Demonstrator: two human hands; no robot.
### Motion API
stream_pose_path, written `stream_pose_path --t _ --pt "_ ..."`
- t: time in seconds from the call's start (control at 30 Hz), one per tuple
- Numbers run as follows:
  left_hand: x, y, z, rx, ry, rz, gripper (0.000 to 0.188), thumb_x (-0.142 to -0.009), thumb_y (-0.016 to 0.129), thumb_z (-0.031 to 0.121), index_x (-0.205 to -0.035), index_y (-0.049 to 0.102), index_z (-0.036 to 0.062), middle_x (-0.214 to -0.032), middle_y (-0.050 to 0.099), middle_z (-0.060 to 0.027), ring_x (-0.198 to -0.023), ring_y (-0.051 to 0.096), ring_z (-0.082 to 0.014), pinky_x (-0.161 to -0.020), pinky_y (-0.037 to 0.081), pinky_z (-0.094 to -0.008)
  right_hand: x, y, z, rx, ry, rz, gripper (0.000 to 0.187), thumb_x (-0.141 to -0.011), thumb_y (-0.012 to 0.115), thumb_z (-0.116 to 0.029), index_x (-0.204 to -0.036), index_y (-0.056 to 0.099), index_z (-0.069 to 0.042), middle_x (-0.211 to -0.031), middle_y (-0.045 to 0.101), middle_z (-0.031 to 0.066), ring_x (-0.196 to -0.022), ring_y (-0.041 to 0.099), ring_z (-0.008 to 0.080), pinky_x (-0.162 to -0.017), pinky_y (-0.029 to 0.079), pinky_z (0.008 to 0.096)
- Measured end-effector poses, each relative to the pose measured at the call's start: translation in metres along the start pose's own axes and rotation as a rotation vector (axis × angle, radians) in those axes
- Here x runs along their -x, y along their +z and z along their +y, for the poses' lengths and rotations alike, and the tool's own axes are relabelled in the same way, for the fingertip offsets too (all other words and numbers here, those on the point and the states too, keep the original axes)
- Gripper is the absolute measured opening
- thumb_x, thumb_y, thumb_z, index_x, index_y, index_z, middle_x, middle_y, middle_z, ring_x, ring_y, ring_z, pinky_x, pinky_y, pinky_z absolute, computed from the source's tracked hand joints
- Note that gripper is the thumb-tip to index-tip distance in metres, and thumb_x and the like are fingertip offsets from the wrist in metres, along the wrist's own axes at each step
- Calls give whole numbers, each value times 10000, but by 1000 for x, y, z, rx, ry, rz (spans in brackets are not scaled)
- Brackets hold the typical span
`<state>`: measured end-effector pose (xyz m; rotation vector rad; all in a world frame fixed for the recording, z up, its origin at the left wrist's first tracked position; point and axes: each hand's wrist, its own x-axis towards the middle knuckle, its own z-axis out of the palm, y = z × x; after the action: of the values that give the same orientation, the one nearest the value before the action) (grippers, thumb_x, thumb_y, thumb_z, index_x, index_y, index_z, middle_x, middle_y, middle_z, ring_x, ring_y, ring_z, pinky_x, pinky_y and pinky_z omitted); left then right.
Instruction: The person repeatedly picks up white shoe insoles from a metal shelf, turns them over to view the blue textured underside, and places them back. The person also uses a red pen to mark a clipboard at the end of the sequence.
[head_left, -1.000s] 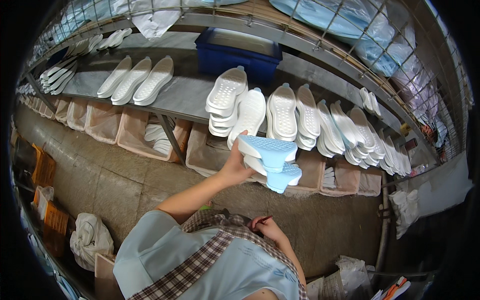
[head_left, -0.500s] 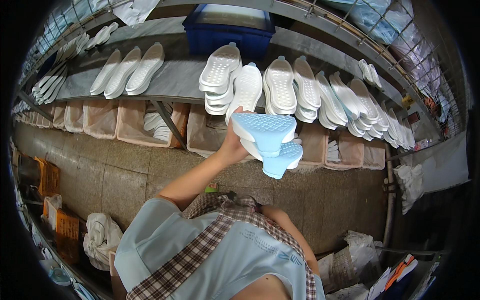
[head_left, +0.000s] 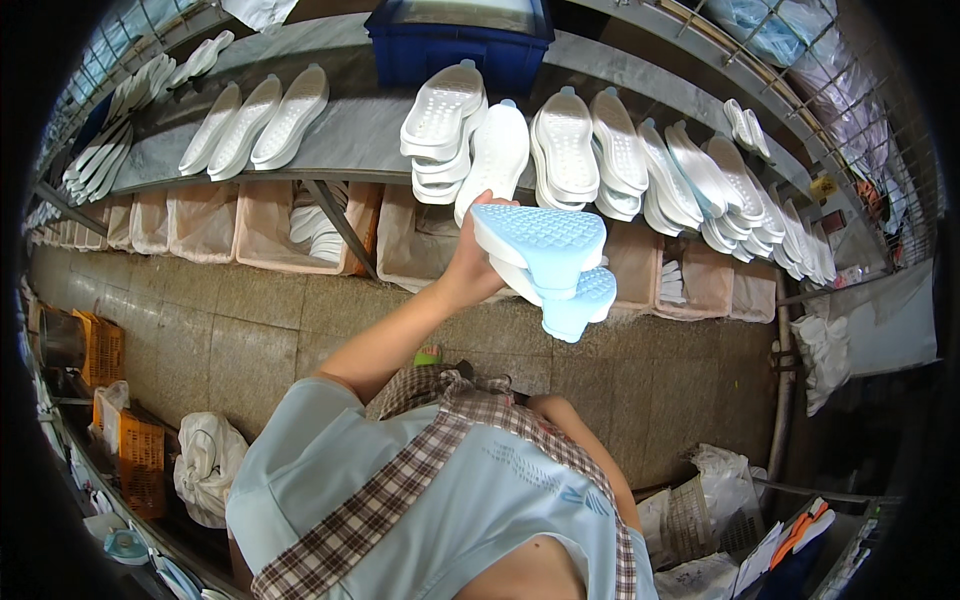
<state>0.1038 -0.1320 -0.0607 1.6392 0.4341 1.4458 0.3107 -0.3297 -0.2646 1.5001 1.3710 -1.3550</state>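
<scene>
The left of the hands (head_left: 474, 264) holds two soles (head_left: 545, 240) — blue-and-white.

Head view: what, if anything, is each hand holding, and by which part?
The left hand holds two blue-and-white shoe soles together by their white edges on the picture's left; the right hand is hidden, so I cannot tell.

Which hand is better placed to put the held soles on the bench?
Probably the left hand: it holds the blue and white soles, with its arm extended toward the grey bench. The right hand is hidden.
</scene>
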Motion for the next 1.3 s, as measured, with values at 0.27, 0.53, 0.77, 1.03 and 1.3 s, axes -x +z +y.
stream_pose_path --t 0.27,0.53,0.77,1.03,1.3 --pt "-1 -5 2 -145 102 -32 1016 -659 795 140 -1361 80 -28 -1230 408 -164 -1149 442 -267 -986 333 -380 23 9 -13 63 -70 276 424 -858 459 -369 -961 648 -3 -991 638 199 -879 623 344 -724 485 409" --pt "4 -4 7 -166 128 -43 1022 -651 796 114 -1368 79 -10 -1241 407 -175 -1155 438 -276 -983 340 -386 33 12 -15 185 -82 254 317 -887 440 -212 -1097 596 -33 -1157 573 149 -1040 566 305 -821 466 384" --pt "7 -6 9 -179 136 -86 1020 -651 790 95 -1376 79 6 -1249 397 -175 -1169 423 -281 -996 330 -395 34 17 -17 248 -152 267 330 -877 489 -227 -1119 561 -15 -1064 632 141 -937 617 296 -762 495 382" --pt "13 12 30 206 -292 -127 1006 -696 764 341 -1398 124 6 -1291 357 -180 -1215 375 -271 -1009 325 -383 102 -19 -65 -409 -182 166 376 -851 526 -203 -1179 537 -20 -1142 592 170 -1032 574 301 -841 459 370" --pt "-9 -90 62 452 -388 310 727 -754 672 216 -1306 236 31 -1142 484 -186 -983 571 -284 -783 558 -377 77 -26 -46 -212 -330 101 414 -833 545 -170 -1218 514 -20 -1178 572 177 -1057 555 287 -892 425 352"
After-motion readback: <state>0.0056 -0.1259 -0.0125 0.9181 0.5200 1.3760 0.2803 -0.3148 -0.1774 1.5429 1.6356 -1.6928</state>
